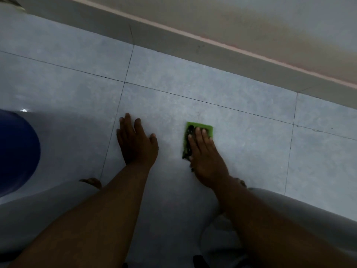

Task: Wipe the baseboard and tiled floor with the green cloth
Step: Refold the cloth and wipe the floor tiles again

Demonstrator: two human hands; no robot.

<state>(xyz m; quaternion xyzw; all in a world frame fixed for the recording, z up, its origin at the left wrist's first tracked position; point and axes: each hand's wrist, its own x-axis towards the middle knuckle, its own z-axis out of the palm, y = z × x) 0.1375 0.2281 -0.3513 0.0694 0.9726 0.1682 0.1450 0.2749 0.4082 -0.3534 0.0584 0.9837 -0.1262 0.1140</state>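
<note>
The green cloth [206, 127] lies flat on the grey tiled floor [241, 136], with dark soiled patches on its left part. My right hand [204, 157] presses down on it with the fingers stretched out, covering its lower half. My left hand [136, 141] rests palm down on the floor to the left of the cloth, fingers spread, holding nothing. The grey baseboard [193, 43] runs diagonally from upper left to right, well beyond both hands, under a pale wall [270, 22].
A blue rounded object [15, 151] stands at the left edge. My knees in light grey trousers [309, 209] frame the bottom of the view, with toes [92, 181] showing near the left forearm. Dark grout lines cross the tiles.
</note>
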